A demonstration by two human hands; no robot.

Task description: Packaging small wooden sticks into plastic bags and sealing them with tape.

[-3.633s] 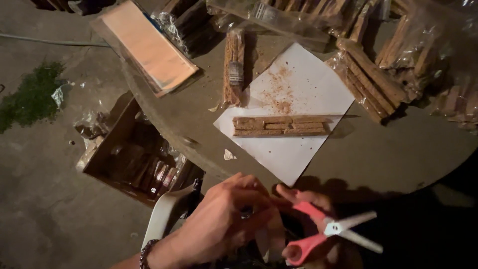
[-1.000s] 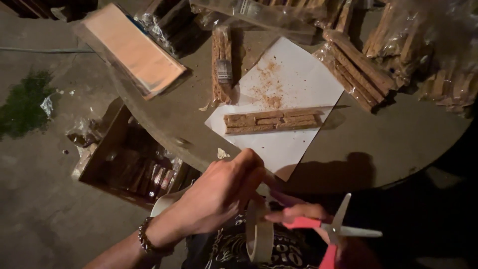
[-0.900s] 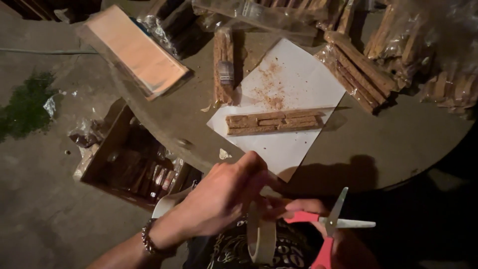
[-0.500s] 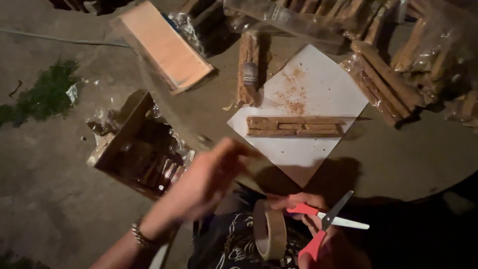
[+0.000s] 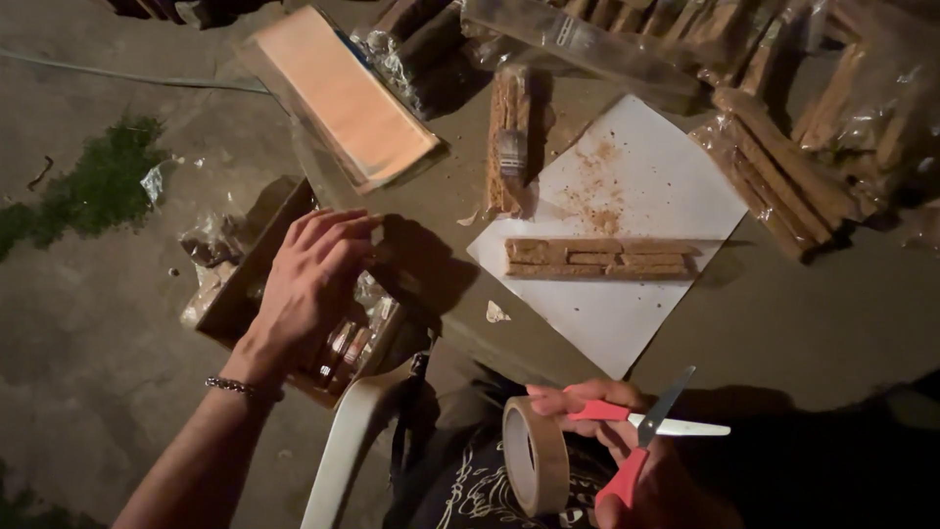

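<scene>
Scissors [image 5: 641,441] and tape roll [image 5: 534,456] clutched in right hand [image 5: 627,451]; left hand [image 5: 308,279] spread over box [image 5: 245,294]

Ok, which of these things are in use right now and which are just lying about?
In use: left hand over the cardboard box; right hand with red-handled scissors and tape roll.
Lying about: bar row on white sheet, orange pad, wrapped stick bundles.

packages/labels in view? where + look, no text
Cardboard box: on floor left of table, brown, open, under left hand.
Flat packet: table's top left, orange, rectangular, clear-wrapped.
Labelled bundle: upright by white sheet, brown sticks, pale band.
Clear bags: table's right, brown sticks inside.
</scene>
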